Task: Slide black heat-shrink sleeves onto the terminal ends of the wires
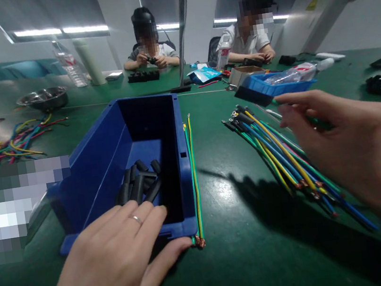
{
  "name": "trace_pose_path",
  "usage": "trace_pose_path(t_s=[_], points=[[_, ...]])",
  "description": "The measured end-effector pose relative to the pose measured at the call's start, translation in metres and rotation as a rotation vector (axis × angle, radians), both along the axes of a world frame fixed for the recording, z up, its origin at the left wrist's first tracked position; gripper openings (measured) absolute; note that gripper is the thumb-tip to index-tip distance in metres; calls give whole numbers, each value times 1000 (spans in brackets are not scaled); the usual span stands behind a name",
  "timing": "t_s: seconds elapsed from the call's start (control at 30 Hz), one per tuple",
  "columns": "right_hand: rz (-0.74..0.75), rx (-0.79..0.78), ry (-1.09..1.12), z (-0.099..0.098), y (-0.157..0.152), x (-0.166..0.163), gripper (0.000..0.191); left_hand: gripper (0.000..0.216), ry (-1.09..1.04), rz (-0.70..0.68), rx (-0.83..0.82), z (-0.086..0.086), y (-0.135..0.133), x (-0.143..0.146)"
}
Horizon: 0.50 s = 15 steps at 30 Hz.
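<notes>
My left hand [121,253] lies over the near rim of a blue plastic bin [107,160], fingers spread and reaching toward several black sleeve tubes [141,184] inside it. My right hand [340,139] hovers over a bundle of coloured wires [278,153] with metal terminals on the green table, fingers curled in a pinch around a green wire [311,121]. A green-and-yellow wire pair [193,176] lies straight along the bin's right side.
Two seated people work at the far side of the table. A loose tangle of coloured wires [18,142] and a metal bowl [42,98] sit at the far left. Another blue tray [268,86] holding plastic bags stands behind the wire bundle.
</notes>
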State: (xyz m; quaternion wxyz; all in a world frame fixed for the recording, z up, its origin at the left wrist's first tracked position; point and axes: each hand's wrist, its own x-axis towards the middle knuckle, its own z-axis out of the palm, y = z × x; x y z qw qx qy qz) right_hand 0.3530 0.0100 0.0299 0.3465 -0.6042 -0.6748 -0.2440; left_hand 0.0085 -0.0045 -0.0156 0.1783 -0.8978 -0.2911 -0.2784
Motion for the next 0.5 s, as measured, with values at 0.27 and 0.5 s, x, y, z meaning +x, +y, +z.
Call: trace_pose_path(t_s=[0.27,0.5], points=[[-98,-491,193,-11,29,50,59,42,97,23,60,-8,-3,-3],[-120,-475,328,-15,28,55,35,40,63,26,-46,-27,-3,-16]])
